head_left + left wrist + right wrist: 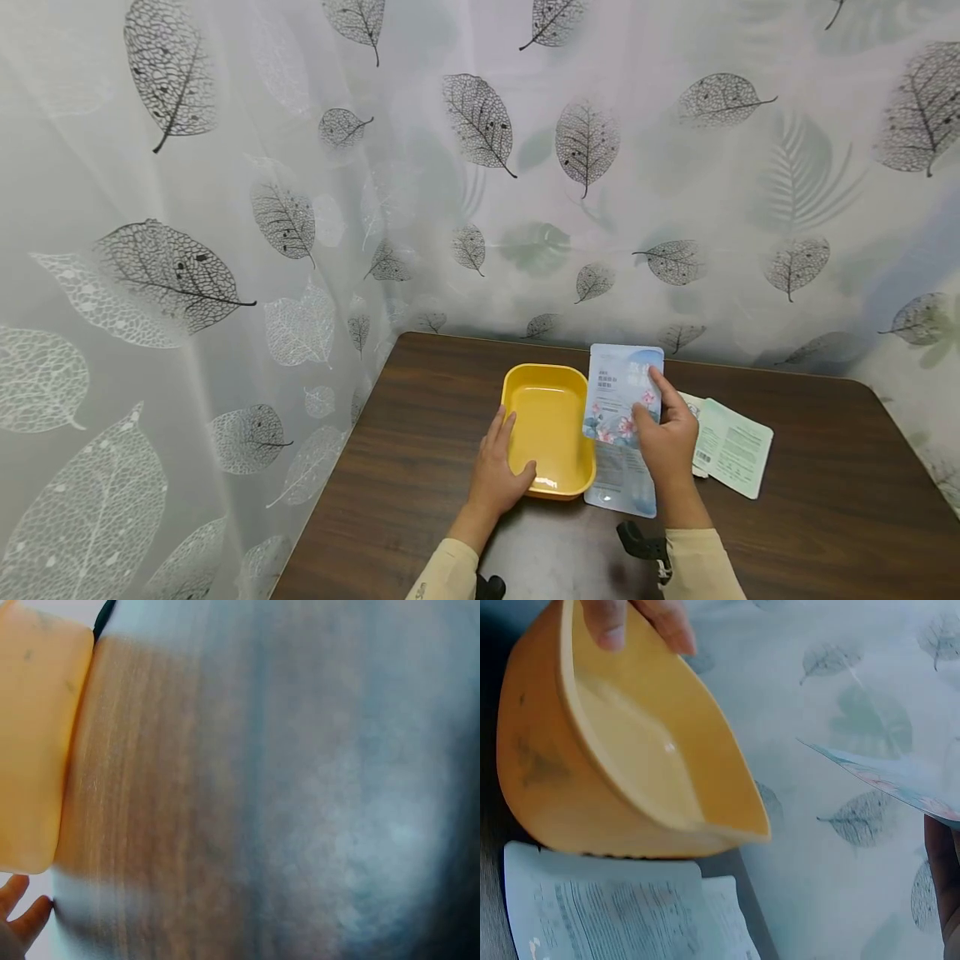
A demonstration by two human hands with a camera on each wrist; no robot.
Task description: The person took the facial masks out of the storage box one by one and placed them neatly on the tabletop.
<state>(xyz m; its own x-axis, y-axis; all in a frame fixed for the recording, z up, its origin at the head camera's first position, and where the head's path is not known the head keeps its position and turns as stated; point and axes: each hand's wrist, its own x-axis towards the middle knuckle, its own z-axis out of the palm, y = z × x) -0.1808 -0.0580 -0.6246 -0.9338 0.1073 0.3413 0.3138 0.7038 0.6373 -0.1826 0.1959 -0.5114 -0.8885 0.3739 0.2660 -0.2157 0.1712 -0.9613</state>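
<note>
A yellow plastic basin [550, 433] sits on the table. My left hand [497, 462] rests at its left front corner, fingers along the rim and thumb over the inside; in the right wrist view its fingertips [607, 630] reach over the basin. My right hand [670, 433] pinches a light-blue sachet [611, 387] with pink flowers between thumb and fingers, just right of the basin. That sachet shows almost edge-on in the right wrist view. Beneath it, another bluish sachet [622, 487], printed side up, lies against the basin's right side.
To the right of my right hand, pale green printed sachets [738, 450] lie overlapping on the brown wooden table [817, 467]. A leaf-patterned curtain [525, 192] hangs behind the table and along its left. Dark straps [643, 543] circle my wrists.
</note>
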